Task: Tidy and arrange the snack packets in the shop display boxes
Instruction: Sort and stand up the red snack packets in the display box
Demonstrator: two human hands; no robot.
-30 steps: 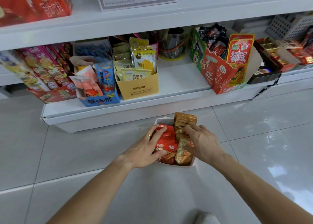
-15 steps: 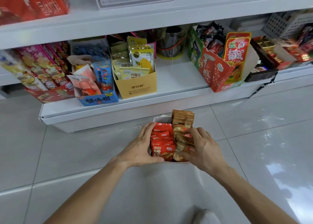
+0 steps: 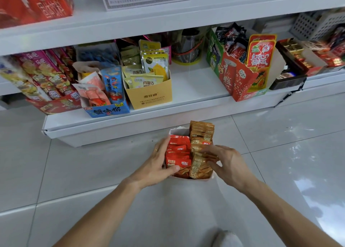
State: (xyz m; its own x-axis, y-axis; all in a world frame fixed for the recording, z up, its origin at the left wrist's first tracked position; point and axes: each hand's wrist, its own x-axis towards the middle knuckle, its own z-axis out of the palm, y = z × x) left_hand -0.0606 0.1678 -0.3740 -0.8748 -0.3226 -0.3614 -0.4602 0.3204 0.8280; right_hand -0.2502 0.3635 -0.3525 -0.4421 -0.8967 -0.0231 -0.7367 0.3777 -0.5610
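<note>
Shelf, far left: leaning pink biscuit boxes [image 3: 40,73] in a red tray.

Next: blue display box [image 3: 107,110] holding orange-pink and blue packets, loosely stacked and tilted.

Next: yellow display box [image 3: 151,95] of pale green and yellow pouches, some upright, some slumped.

Shelf, centre: an open gap on the white shelf [image 3: 196,86], between the yellow box and the red-and-green carton [image 3: 236,78] to its right.

Floor, in front of the shelf: white display box [image 3: 190,180], resting on the tiles.
- Left hand [image 3: 158,164]: flat against the box's left side, thumb laid over the front red packet; it presses rather than closes round anything.
- Red packets [image 3: 178,153]: left row, standing in a neat file.
- Gold packets [image 3: 200,134]: right row, the back ones upright, the front ones fanned unevenly.
- Right hand [image 3: 226,162]: fingers curled, pinching the tops of the front gold packets.

Status, as judged: red row done; gold row nearly squared. Left to do: return the box to the shelf, probably the gap, and straighten the neighbouring boxes.
</note>
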